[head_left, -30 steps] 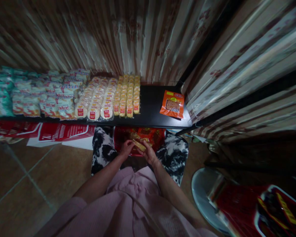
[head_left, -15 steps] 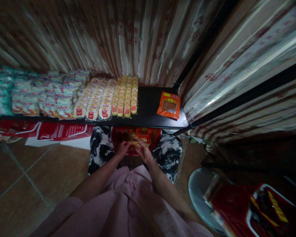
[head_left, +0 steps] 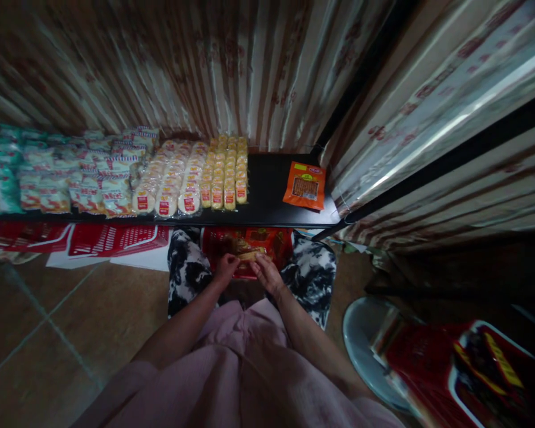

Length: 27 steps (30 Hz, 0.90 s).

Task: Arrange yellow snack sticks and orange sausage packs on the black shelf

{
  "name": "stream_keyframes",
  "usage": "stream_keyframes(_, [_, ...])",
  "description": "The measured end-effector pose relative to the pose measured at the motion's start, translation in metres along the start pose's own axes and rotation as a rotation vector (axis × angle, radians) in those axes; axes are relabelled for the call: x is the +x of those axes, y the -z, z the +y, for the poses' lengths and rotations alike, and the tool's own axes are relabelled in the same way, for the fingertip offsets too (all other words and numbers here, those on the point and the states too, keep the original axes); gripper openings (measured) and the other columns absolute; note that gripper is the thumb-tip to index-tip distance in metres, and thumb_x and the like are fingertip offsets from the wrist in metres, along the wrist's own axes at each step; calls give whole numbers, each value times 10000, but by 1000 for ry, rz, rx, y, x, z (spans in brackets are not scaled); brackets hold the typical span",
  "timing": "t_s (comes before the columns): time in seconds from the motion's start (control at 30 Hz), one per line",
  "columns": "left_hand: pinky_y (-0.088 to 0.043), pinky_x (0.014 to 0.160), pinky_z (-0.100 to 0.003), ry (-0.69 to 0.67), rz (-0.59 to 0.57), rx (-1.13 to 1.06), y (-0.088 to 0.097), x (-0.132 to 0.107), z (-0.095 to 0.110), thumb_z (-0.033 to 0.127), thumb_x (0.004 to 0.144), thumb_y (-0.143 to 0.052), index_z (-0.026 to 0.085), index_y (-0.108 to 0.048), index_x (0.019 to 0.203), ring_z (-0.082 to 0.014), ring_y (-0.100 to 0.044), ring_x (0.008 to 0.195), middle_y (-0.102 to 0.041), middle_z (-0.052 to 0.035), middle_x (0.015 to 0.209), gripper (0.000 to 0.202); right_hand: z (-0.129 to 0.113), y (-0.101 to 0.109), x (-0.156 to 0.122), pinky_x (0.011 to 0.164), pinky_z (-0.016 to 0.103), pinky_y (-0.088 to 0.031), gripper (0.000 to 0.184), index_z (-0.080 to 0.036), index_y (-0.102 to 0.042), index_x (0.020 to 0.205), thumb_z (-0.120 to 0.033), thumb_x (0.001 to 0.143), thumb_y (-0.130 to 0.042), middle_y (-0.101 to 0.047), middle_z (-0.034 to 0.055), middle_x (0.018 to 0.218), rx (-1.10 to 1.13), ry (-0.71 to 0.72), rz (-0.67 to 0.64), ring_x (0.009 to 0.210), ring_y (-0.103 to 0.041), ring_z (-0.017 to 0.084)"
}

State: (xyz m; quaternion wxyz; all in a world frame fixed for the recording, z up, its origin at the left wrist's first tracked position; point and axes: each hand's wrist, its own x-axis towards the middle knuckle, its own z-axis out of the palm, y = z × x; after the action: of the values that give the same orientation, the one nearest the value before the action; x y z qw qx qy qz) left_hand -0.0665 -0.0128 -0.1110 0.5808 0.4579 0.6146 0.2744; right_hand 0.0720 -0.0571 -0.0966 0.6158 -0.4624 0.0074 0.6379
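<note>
Between my knees stands a red basket (head_left: 209, 241) with packaged snacks in it. Over its near side, my left hand (head_left: 226, 267) pinches one end of a small yellowish snack packet (head_left: 249, 255). The other end lies against the fingers of my right hand (head_left: 267, 272), which are curled around it. Its print is too dim to read. Beneath my hands, orange packets (head_left: 267, 238) lie inside the basket. A similar orange snack bag (head_left: 305, 185) lies flat on the right part of the black shelf (head_left: 267, 208) ahead.
Rows of yellow packs (head_left: 224, 178), round white packs (head_left: 173, 184), white bags (head_left: 84, 178) and green bags (head_left: 0, 178) fill the shelf's left part. Red baskets (head_left: 116, 239) sit below it. A grey-white stool (head_left: 361, 351) with a red basket (head_left: 423, 351) is at right. Curtains (head_left: 232, 71) hang behind.
My hands and the packet have shifted slightly right in view. The view itself has moved a little, and my knees appear farther right. The shelf goods keep their arrangement.
</note>
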Motion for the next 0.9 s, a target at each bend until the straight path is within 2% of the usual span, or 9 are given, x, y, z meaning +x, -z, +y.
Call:
stream_keyframes(0.13, [-503,668,-209,-63,-19,24,-6,-7,5,193,728,-609,174,-597,884,-111,-609,728,-637,-9,792,158,-3,8,-4,681,138,-527,289,-200,-568,764,-251,587,-791,-636,-54,733,-5,17,9,660,-615,60])
stream_keyframes(0.23, [-503,691,-217,-114,-35,69,-3,-14,8,150,745,-560,184,-597,957,-110,-612,735,-643,-7,808,218,1,9,-4,647,121,-525,250,-206,-573,764,-248,622,-774,-630,-62,713,-20,15,4,637,-609,51])
stream_keyframes(0.33, [-499,725,-230,-152,-33,128,1,-20,9,121,749,-526,181,-608,911,-118,-612,757,-649,-13,828,191,6,7,-4,604,120,-523,213,-202,-570,727,-229,642,-764,-618,-63,674,-30,-5,-4,579,-594,44])
stream_keyframes(0.47, [-500,738,-249,-161,-6,158,0,-25,7,128,758,-511,181,-596,913,-125,-611,762,-652,-25,878,185,9,6,-3,554,128,-515,215,-197,-567,708,-254,652,-766,-624,-46,665,-45,-15,-6,552,-587,50])
stream_keyframes(0.63, [-499,752,-254,-217,10,204,-1,-31,8,143,773,-498,179,-570,1013,-113,-611,751,-645,-54,1000,253,7,5,-4,604,178,-534,244,-203,-562,735,-318,659,-764,-650,-23,684,-68,-35,0,612,-619,83])
stream_keyframes(0.73, [-497,744,-253,-271,-9,259,-1,-33,12,158,753,-522,189,-578,1015,-109,-609,715,-649,-44,990,269,5,5,-5,620,179,-534,254,-205,-565,761,-352,667,-750,-646,-30,673,-64,-47,-11,611,-621,82])
stream_keyframes(0.9, [-487,710,-242,-284,-24,315,-5,-31,16,180,756,-525,193,-583,1026,-114,-596,692,-658,-29,915,277,4,5,-2,549,157,-512,244,-200,-564,769,-359,685,-729,-604,-59,589,-31,-67,-16,528,-586,66])
